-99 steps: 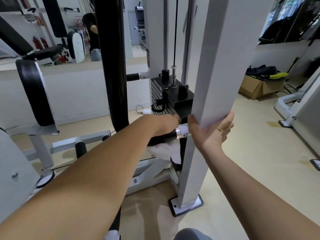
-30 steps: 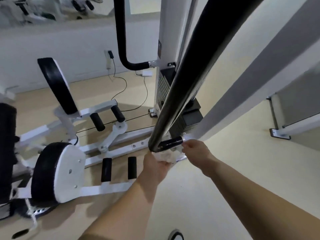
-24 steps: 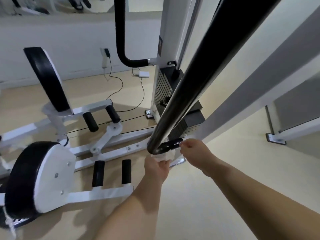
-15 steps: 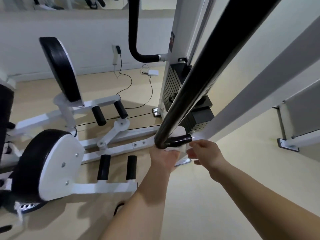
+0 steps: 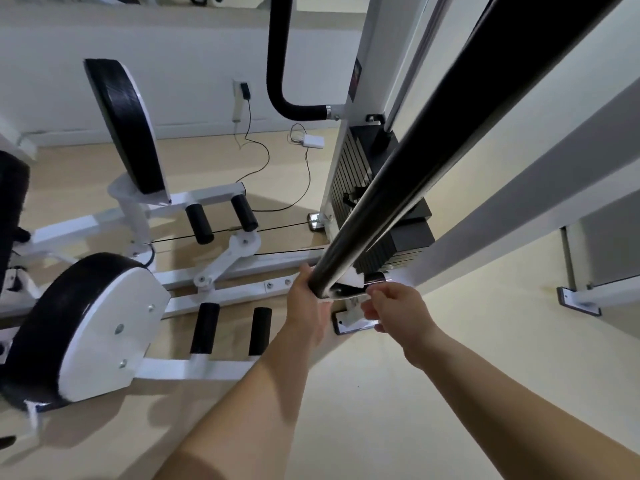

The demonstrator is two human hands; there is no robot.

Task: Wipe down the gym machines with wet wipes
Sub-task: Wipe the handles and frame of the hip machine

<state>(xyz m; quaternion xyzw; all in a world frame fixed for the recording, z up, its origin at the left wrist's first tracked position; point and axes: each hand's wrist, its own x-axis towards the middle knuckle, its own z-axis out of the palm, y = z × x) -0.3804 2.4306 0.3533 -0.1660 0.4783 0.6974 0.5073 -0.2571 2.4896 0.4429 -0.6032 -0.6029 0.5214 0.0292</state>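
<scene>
Two hands are meeting mid-frame. The left hand [image 5: 308, 306] is curling round the black bar [image 5: 398, 174], with the white wipe [image 5: 352, 280] peeking out just right of it. The right hand [image 5: 398, 308] is curling beside the wipe; its grip is hard to tell.

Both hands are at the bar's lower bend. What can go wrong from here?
1. The left hand grips the wet wipe round the black bar; a damp grip could slip.
2. The right hand is close to the chrome collar near the weight stack: a likely pinch spot if the bar swings.
</scene>
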